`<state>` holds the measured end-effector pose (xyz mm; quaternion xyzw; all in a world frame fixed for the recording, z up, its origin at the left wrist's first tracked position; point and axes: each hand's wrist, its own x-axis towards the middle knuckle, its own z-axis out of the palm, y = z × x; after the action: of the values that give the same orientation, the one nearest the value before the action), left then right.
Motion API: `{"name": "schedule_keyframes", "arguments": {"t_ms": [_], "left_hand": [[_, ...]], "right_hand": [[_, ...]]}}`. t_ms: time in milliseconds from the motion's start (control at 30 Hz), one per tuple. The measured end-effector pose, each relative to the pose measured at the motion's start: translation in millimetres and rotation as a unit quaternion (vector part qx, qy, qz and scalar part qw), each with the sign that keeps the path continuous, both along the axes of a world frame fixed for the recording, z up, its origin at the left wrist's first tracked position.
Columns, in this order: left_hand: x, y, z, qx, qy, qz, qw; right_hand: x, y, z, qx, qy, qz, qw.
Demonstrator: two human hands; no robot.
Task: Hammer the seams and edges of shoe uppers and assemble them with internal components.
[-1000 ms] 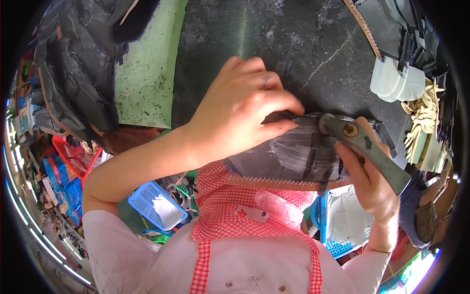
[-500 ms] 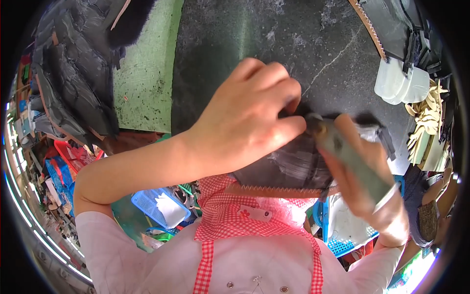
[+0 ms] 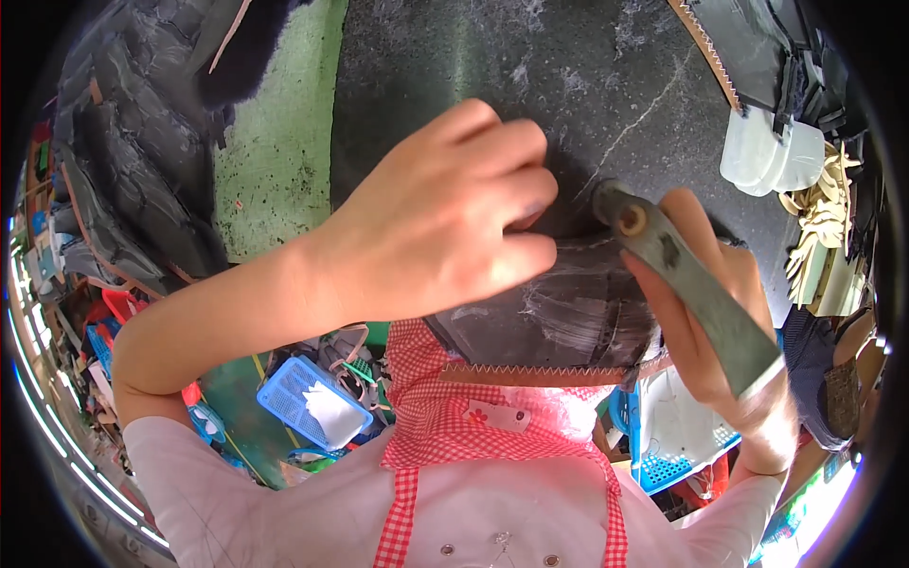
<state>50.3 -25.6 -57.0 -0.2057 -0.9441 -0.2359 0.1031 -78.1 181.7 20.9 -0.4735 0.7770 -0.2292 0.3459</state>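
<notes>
In my right hand [image 3: 715,284] is a hammer, its fingers closed round the handle under the long grey metal hammer head [image 3: 701,284]. A round face is at the head's far end, beside a light wooden handle end. My left hand [image 3: 454,218] is closed, fingers curled with the thumb along the far edge of a black leather-like piece [image 3: 568,317]; whether anything is pinched there is hidden. This piece lies at the near edge of a dark worktop [image 3: 454,66] and has a brown border with zigzag stitching toward me. A gap shows between hammer face and left fingers.
Similar black pieces lie stacked at left [image 3: 142,142] and far right [image 3: 748,57]. Translucent plastic cups [image 3: 772,156] stand at right near tan strips [image 3: 819,227]. Left of the dark surface runs a pale green board [image 3: 275,151]. Blue baskets [image 3: 312,402] sit below the worktop.
The hammer, blurred and touching or close to the left thumb before, now shows sharply, with a gap to that hand. My left hand has shifted slightly left.
</notes>
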Motion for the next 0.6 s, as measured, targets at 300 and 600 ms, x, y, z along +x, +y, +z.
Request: {"name": "schedule_keyframes", "arguments": {"t_ms": [300,600], "left_hand": [[10,-10,-6,-0.001,0.026,0.024,0.999],[23,1,-8,0.066,0.001,0.124,0.99]], "right_hand": [[1,-4,-10,-0.002,0.032,0.063,0.997],[18,-2,-19,0.008,-0.033,-0.002,0.999]]}}
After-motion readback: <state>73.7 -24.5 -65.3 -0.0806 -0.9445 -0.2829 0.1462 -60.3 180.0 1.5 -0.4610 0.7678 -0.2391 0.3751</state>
